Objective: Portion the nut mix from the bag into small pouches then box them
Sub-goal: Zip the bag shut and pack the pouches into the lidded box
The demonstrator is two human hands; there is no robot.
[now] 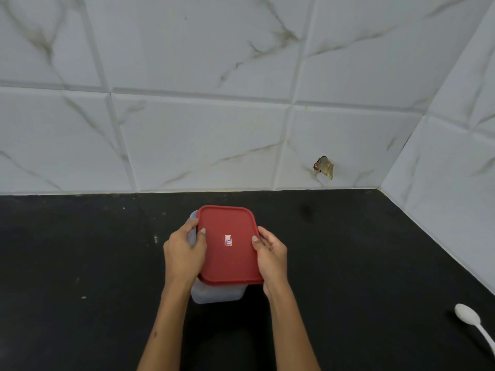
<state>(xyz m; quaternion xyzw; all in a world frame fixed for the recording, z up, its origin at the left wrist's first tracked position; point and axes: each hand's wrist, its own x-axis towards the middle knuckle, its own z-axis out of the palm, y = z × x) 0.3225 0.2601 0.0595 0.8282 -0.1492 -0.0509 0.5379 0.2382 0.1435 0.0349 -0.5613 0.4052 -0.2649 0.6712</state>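
- A red lid (230, 246) with rounded corners is seen at the centre of the black table (80, 250), lying on top of a translucent white box (217, 294).
- The lid is set askew: it is shifted toward 1 o'clock, so the box's wall shows below the lid at 6 o'clock and a strip of the box shows at the lid's 10 o'clock corner.
- A small white sticker (228, 240) with a red border and blue print is carried at the lid's middle.
- The left hand (184, 253) is placed at the lid's 9 o'clock edge; its fingers are curled round the side of the lid and box, with the thumb laid on the lid's top.
- The right hand (272, 257) is placed at the lid's 3 o'clock edge; its thumb tip is pressed on the lid's top and its fingers are curled down past the edge, where their grip is hidden.
- What lies inside the box cannot be told, as it is covered.
- A white plastic spoon (472, 321) is laid on the table at 4 o'clock, well apart from the box, bowl toward the wall.
- The table is backed by a marble-patterned tile wall (201, 135), and a torn hole (324, 167) is seen in it at 1 o'clock of the box.
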